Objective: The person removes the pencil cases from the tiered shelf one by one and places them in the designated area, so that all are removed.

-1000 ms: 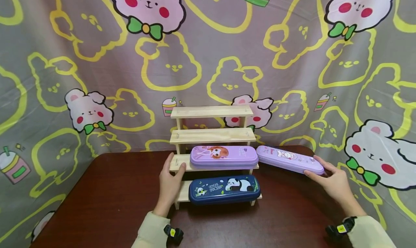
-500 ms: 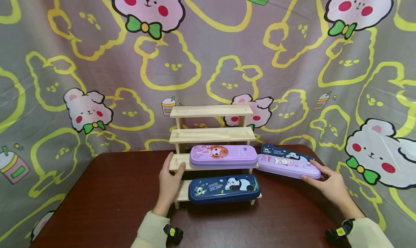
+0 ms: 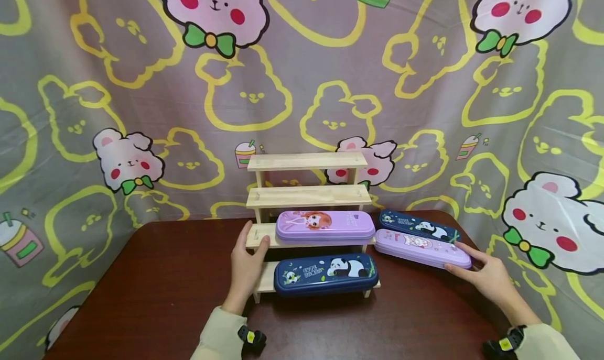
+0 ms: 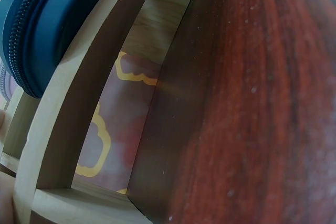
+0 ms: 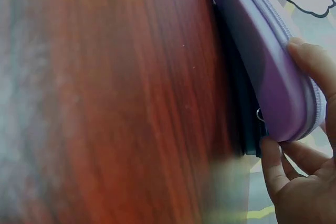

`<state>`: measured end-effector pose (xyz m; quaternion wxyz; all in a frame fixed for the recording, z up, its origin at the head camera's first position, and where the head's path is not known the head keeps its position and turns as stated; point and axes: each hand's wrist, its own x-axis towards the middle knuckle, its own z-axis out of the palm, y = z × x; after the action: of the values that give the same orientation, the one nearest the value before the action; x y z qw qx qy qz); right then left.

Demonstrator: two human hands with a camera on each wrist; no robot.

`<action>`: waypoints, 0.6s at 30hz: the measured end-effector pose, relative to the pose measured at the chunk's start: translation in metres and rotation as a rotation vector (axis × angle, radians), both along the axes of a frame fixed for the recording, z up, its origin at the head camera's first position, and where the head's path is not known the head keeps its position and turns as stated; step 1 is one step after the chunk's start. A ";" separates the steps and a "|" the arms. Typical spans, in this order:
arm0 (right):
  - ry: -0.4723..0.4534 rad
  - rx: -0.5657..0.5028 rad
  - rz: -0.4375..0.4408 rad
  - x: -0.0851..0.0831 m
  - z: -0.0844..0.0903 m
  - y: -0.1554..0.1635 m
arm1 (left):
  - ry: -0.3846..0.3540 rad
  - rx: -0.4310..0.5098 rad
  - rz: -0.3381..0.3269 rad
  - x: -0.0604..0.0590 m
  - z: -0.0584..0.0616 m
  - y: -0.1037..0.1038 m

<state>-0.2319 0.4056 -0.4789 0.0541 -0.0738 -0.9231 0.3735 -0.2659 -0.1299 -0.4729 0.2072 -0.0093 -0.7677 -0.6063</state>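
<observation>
A stepped wooden display rack (image 3: 306,196) stands on the table; the left hand (image 3: 247,265) grips its left end. In the left wrist view only slivers of that hand show beside the rack's wooden edge (image 4: 55,124). The right hand (image 3: 493,281) pinches the right end of a lilac pencil case (image 3: 420,247) with a rabbit print. In the right wrist view, thumb and fingers hold the end of this zipped case (image 5: 283,93). Just behind it lies a navy panda pencil case (image 3: 401,222). Whether the lilac case touches the table cannot be told.
On the rack's lowest step lies another navy panda pencil case (image 3: 325,276). A purple pencil case (image 3: 325,228) with a girl print lies one step higher. The dark red table (image 3: 179,276) backs onto a cartoon-print curtain (image 3: 292,66).
The right hand has brought the lilac pencil case towards the front, uncovering the navy case behind it. The case has also shifted slightly right since half a second ago. The left hand stays put.
</observation>
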 end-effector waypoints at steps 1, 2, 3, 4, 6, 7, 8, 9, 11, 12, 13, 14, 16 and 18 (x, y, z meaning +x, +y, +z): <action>-0.015 -0.007 0.002 0.000 0.000 0.001 | 0.000 0.001 -0.002 0.000 0.000 0.000; -0.029 -0.009 0.008 0.000 -0.001 0.002 | 0.000 0.002 -0.002 0.000 0.000 0.000; -0.036 -0.005 0.015 0.000 -0.001 0.003 | 0.000 0.000 -0.002 0.000 0.000 0.000; -0.042 0.002 0.022 -0.001 -0.001 0.003 | -0.001 0.000 -0.002 0.000 0.000 0.000; -0.045 0.026 0.045 -0.001 0.000 0.004 | 0.001 -0.003 -0.001 0.000 0.001 0.000; -0.045 0.040 0.054 -0.001 0.001 0.004 | 0.003 -0.003 -0.002 0.000 0.001 0.000; -0.043 0.056 0.063 -0.001 0.001 0.005 | 0.006 -0.003 -0.001 0.000 0.001 -0.001; -0.041 0.071 0.070 -0.002 0.001 0.005 | 0.008 -0.003 0.000 0.000 0.001 -0.001; -0.037 0.098 0.080 -0.002 0.002 0.005 | 0.014 0.000 0.000 0.000 0.000 0.000; -0.033 0.108 0.083 -0.002 0.002 0.005 | 0.017 0.000 0.001 0.000 0.000 0.000; -0.030 0.117 0.084 -0.002 0.002 0.005 | 0.023 0.000 0.005 0.000 0.000 0.000; -0.027 0.127 0.084 -0.002 0.001 0.005 | 0.028 0.001 0.007 0.000 0.000 0.000; -0.022 0.135 0.083 -0.003 0.000 0.004 | 0.036 0.002 0.014 0.000 -0.001 0.000; -0.014 0.143 0.079 -0.005 -0.002 0.004 | 0.040 0.002 0.019 0.000 -0.001 0.001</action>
<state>-0.2365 0.4095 -0.4807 0.0379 -0.0358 -0.9500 0.3078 -0.2657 -0.1292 -0.4735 0.2283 -0.0141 -0.7628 -0.6048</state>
